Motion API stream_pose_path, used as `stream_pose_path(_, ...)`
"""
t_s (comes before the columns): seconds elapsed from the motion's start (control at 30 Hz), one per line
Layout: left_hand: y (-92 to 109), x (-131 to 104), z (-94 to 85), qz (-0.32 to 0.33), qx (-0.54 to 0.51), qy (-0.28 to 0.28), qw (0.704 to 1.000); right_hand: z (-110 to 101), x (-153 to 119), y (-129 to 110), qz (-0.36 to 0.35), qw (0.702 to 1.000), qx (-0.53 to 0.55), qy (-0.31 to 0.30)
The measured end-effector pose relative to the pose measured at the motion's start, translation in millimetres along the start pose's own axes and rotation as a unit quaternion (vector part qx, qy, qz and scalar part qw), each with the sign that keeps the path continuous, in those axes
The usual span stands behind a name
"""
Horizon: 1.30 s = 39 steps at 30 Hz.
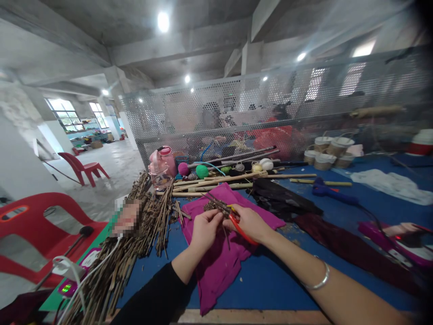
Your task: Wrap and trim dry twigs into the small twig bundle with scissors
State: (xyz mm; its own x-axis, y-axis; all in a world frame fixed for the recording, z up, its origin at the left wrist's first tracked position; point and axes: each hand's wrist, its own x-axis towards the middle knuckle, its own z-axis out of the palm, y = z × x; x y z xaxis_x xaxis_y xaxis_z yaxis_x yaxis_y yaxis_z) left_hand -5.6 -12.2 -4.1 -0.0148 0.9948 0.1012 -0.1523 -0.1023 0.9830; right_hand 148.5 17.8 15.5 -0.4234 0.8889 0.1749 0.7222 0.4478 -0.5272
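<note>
My left hand (207,229) is closed, its fingertips pinched on a small cluster of brown twigs (216,206). Close beside it, my right hand (248,221) is wrapped round red-handled pliers or cutters (241,229), whose head reaches the twigs; the exact tool type is hard to tell. Both hands are over a crumpled magenta cloth (219,275) on the blue table (270,280). A thin dark twig hangs below the fingers. The tips of both hands are close together and partly hide the twigs.
A big pile of dry stalks (118,266) lies on the left, with a power strip (67,286) beside it. Behind are wooden sticks (216,180), yarn balls (202,171) and a pink jug (162,167). Dark cloths (287,198), a blue glue gun (333,193) and small buckets (324,160) are right.
</note>
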Motion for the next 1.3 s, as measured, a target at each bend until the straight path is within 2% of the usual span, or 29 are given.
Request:
stream_pose_path(0.2, -1, -2, -1.8, 0.004, 0.005, -0.007, 1.0, 0, -1, 2, -0.035, 0.999, 0.034, -0.016)
stream_pose_path(0.53, -3, 1, -2.3, 0.0, 0.014, 0.002, 1.0, 1, 3, 8, 0.004, 1.0, -0.015, 0.007)
stream_pose_path(0.73, 2, -1, 1.1, -0.028, -0.046, 0.019, 0.998, -1, 5, 10, -0.001, 1.0, -0.028, 0.011)
stream_pose_path(1.07, 1, -1, -0.2, -0.003, 0.017, 0.001, 1.0, -5, -2, -2, -0.04, 0.997, 0.066, -0.009)
stream_pose_path(1.3, 2, -1, 0.7, 0.003, 0.012, -0.021, 1.0, 2, 0, 4, -0.043, 0.994, 0.097, -0.005)
